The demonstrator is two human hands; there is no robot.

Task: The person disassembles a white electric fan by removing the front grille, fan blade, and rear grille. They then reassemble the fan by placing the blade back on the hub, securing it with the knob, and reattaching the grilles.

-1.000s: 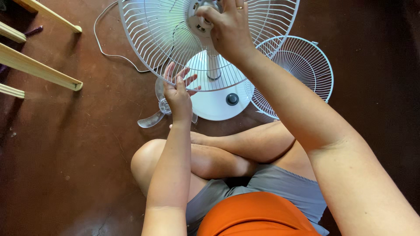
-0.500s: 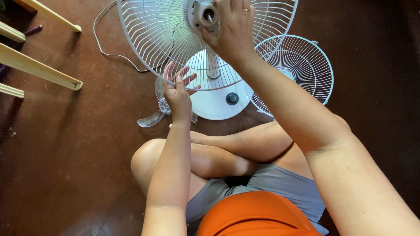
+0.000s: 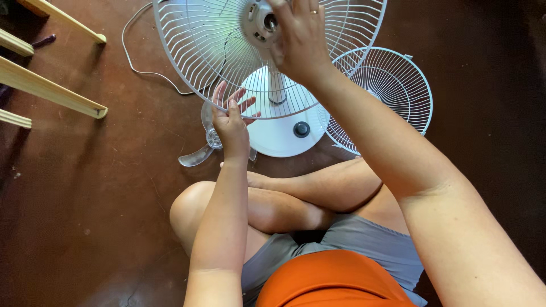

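Observation:
A white pedestal fan stands on the brown floor in front of my crossed legs. Its rear wire guard [image 3: 193,51] is mounted around the motor hub [image 3: 259,23]. My right hand [image 3: 298,40] reaches up and rests its fingers on the hub at the guard's centre. My left hand [image 3: 230,122] grips the guard's lower rim with the fingers curled over the wire. The fan's round white base [image 3: 281,133] with a black knob [image 3: 301,129] sits below the guard.
A loose white front guard [image 3: 392,91] lies on the floor at the right. A clear fan blade [image 3: 196,154] lies behind my left hand. A white power cord [image 3: 139,68] curls at the upper left. Wooden slats [image 3: 51,91] jut in from the left.
My right hand has shifted slightly right and down off the hub, so the motor shaft shows more. My left hand stays on the guard's rim.

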